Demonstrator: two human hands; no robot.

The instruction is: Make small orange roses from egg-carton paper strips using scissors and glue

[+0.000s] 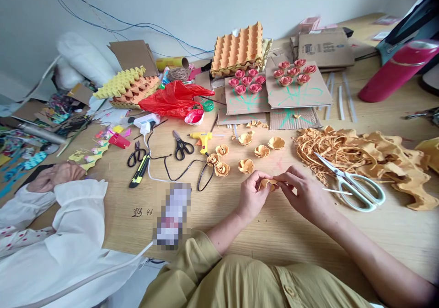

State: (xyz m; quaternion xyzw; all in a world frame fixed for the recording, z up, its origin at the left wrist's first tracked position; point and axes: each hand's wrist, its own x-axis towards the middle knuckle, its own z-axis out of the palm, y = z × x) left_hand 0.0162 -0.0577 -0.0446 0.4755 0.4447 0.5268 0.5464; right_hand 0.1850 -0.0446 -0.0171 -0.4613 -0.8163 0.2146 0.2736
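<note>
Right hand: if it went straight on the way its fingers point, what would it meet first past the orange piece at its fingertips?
Most likely the left hand, just across the orange piece from the right hand; exact depth is hard to tell.

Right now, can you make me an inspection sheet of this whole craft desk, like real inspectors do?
Surface: wooden table, with handwriting on it.
Job's things: small orange piece in hand; loose orange flowers just beyond.
Clutter: orange scraps and pale-handled scissors at right; red plastic bag farther back.
Hands: left hand holds the orange piece; right hand touches it.
Cables: black cord loops near the yellow glue gun; blue wires along the wall.
Surroundings: another person's white sleeve at left.
</note>
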